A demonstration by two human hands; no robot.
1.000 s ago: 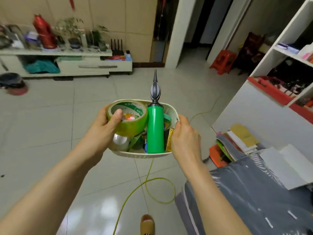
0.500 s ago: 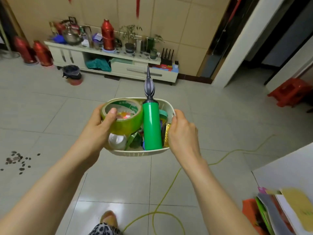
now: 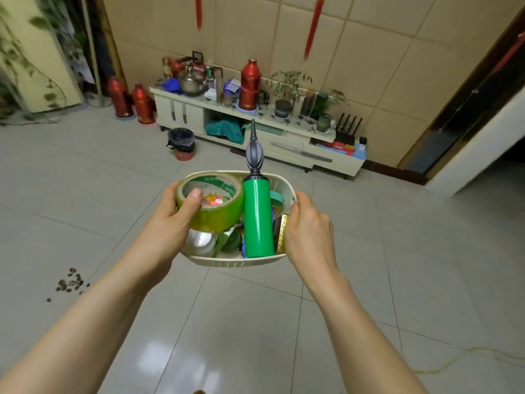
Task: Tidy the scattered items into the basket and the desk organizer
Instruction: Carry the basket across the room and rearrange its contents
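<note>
View swung left; hands (image 3: 308,231) grip basket (image 3: 235,261) edges.

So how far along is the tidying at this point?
Mostly done, by the look of it: the basket already holds the green pump, a green tape roll and smaller bits. In hand: the left hand and right hand carry the basket by its sides over the tiled floor, the left thumb hooked into the tape roll. Left: setting it down. No desk organizer is in view, so that part can't be judged.

Glossy grey tiled floor (image 3: 397,251), beige panelled wall (image 3: 369,38), low cream cabinet (image 3: 187,112).
</note>
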